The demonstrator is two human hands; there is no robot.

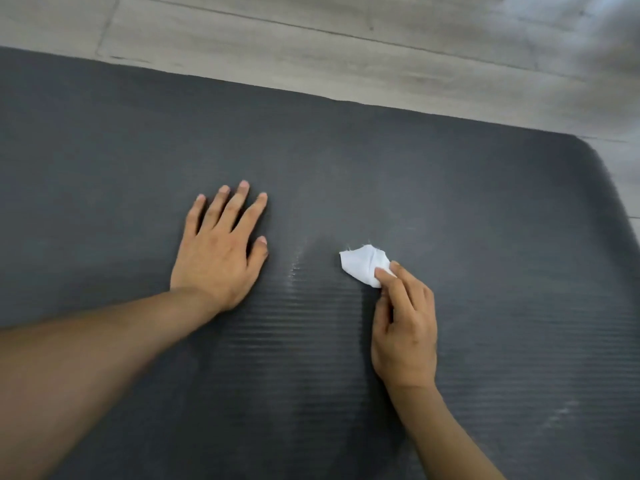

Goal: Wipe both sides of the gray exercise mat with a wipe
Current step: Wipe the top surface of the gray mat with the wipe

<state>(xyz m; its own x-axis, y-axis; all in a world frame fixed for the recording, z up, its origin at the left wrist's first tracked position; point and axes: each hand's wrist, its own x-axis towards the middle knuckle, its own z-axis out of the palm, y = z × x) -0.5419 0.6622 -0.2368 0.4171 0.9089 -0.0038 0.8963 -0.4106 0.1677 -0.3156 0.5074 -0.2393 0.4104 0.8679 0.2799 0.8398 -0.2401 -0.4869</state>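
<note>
The gray exercise mat (450, 188) lies flat on the floor and fills most of the view; its ribbed surface faces up, and its rounded far right corner shows at the upper right. My left hand (221, 247) rests palm down on the mat with fingers spread, holding nothing. My right hand (405, 327) pinches a crumpled white wipe (363, 265) between thumb and fingers, and the wipe touches the mat just right of a faint damp streak (296, 268).
Light gray wood-look floor (311, 46) runs along the mat's far edge and past its right end. A blurred pale shape (581, 32) sits at the top right corner.
</note>
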